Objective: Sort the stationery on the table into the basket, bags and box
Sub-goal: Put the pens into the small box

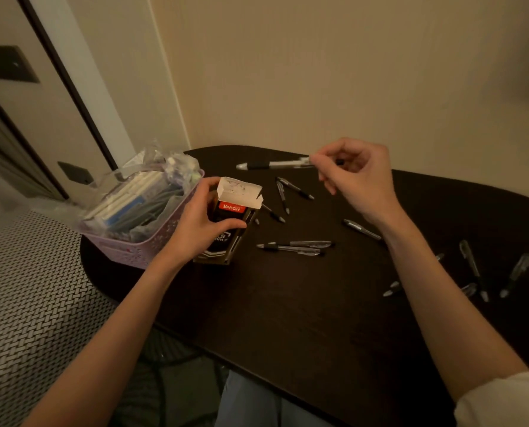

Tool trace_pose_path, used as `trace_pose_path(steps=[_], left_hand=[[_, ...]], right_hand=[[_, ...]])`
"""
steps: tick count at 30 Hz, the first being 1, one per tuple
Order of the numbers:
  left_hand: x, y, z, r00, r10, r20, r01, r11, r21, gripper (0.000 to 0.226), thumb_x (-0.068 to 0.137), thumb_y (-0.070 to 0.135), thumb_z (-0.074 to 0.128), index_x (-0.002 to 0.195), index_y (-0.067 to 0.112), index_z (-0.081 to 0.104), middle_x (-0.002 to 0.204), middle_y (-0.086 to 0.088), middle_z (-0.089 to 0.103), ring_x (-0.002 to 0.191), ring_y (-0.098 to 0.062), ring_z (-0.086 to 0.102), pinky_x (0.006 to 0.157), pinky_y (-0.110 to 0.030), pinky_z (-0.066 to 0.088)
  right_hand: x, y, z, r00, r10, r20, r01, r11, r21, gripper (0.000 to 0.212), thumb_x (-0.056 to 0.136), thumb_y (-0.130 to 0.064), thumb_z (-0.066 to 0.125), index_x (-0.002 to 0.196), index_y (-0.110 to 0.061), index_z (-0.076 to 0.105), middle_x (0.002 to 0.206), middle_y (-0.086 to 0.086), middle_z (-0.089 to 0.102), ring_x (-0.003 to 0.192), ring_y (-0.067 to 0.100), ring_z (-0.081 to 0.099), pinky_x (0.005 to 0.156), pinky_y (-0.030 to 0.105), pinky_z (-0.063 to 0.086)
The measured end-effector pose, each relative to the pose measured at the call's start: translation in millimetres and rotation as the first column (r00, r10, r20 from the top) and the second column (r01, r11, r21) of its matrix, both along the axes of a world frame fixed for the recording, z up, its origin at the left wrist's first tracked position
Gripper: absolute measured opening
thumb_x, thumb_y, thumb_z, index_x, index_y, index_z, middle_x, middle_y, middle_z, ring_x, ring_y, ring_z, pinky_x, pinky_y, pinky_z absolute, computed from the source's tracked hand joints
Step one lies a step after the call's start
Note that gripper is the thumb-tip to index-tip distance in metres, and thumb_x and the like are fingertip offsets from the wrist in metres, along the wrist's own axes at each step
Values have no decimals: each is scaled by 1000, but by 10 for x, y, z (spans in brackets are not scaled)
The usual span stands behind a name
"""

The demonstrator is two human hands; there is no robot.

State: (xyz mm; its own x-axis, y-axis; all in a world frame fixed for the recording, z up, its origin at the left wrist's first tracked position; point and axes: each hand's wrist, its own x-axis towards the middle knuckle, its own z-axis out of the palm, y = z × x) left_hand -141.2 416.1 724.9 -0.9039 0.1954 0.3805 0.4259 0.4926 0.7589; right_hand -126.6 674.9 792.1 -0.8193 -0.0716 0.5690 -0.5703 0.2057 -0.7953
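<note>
Basket (140, 245) at table (287, 303) left edge; box (226, 229) just right of it; pens (294, 247) scattered further right.

Dim, warm yellowish light; the dark tabletop (287, 303) swallows detail, edges bow with wide-angle distortion, everything slightly soft and grainy.

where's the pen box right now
In the head view the pen box stands left of centre on the table, gripped by the left hand, beside the basket.
</note>
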Motion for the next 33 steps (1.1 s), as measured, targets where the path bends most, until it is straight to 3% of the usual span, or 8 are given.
trace_pose_path(steps=[5,10,13,18,22,26,29,33], left_hand=[[-54,10,-69,1000,-16,-19,14,996,-93,48,74,14,79,111,10,48,109,7,57,103,-6,59,86,-26,53],[-69,14,-64,996,-88,-15,88,995,-41,46,73,15,78,113,15,56,110,12,61,105,-3,61,90,-19,50],[-56,22,-95,997,-76,-26,76,997,-1,52,71,20,77,119,21,55,114,10,63,108,3,59,95,-16,47],[-29,43,-302,997,-77,-14,77,997,-4,64,86,36,67,141,27,35,136,3,50,124,-6,49,102,-28,45],[-70,-20,-488,999,-29,-37,25,993,-118,97,71,51,74,147,25,19,146,3,31,136,-11,34,111,-37,34],[-182,11,-535,987,59,-153,-68,996,-55,81,72,33,75,134,15,27,132,-7,40,126,-18,45,103,-46,45],[-288,42,-560,947,89,-307,-126,987,-102,73,74,27,76,133,7,37,130,-12,40,124,-22,42,103,-43,42],[-349,90,-680,937,170,-306,-202,976,-77,78,73,21,80,140,17,39,128,-10,37,124,-20,37,104,-33,41]], right_hand=[[127,-140,-24,999,-29,-14,32,952,305,3,85,-19,69,88,-18,69,80,-5,67,71,9,62,60,18,50],[132,-228,-93,997,-72,-40,82,818,569,10,88,-27,65,95,-20,68,84,-14,61,70,-1,55,62,11,46],[84,-297,-214,999,-36,-38,52,743,667,16,88,-30,64,100,-20,69,93,-8,64,82,2,57,74,20,52],[14,-459,-414,997,-11,80,-37,821,570,19,89,-27,63,105,-21,71,96,-15,60,78,-7,55,65,11,45],[-33,-542,-425,987,26,161,-96,888,449,18,91,-26,61,105,-19,71,85,-18,57,64,-7,57,56,14,45],[-101,-554,-368,985,78,155,-149,838,525,22,95,-25,54,112,-20,68,92,-13,57,74,-4,56,66,16,45],[-146,-493,-333,989,40,139,-110,829,548,20,94,-21,56,112,-20,64,100,-10,59,83,-1,58,71,17,49],[-155,-483,-447,999,-30,36,6,846,533,15,85,-21,68,99,-23,62,93,-13,60,83,-2,59,72,15,51]])
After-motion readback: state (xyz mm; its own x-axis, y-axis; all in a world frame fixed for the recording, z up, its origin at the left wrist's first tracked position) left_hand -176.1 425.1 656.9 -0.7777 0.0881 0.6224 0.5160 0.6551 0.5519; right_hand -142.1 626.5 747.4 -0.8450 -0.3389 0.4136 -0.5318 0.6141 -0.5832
